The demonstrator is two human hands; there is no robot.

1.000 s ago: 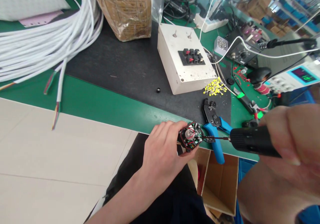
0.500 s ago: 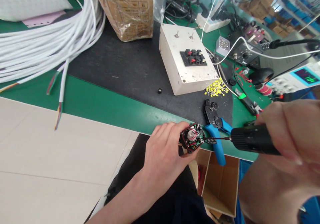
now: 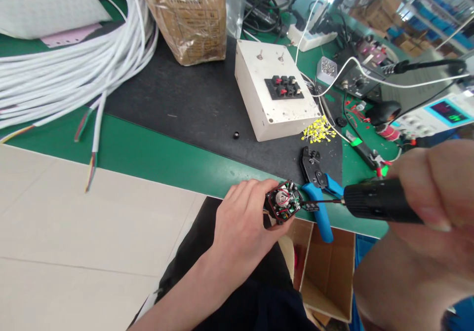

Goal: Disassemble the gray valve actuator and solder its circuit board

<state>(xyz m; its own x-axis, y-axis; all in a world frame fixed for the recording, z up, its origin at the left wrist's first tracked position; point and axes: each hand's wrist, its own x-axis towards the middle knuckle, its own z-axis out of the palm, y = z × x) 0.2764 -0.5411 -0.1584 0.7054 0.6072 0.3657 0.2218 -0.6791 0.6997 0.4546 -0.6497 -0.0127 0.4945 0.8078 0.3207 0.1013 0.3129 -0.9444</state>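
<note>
At the table's front edge my left hand [image 3: 244,217] grips a small black housing with an exposed circuit board [image 3: 284,202]; a round silvery part and red wires show inside it. My right hand [image 3: 440,188] is wrapped around a black power screwdriver [image 3: 381,200]. Its long thin bit points left and its tip meets the right side of the circuit board housing, though the exact contact point is too small to make out. Just behind the bit lies a crimping tool [image 3: 314,168] with blue handles, one of them reaching over the table edge.
A white switch box [image 3: 277,106] stands on the black mat [image 3: 177,99], beside a pile of yellow-topped small parts [image 3: 319,129]. Bundled white cable [image 3: 74,84] covers the left side. A wrapped carton [image 3: 198,22] stands behind. Below the edge is an open cardboard box [image 3: 328,272].
The view has shifted slightly. Both hands keep their grips, and the screwdriver bit stays at the housing's right side.
</note>
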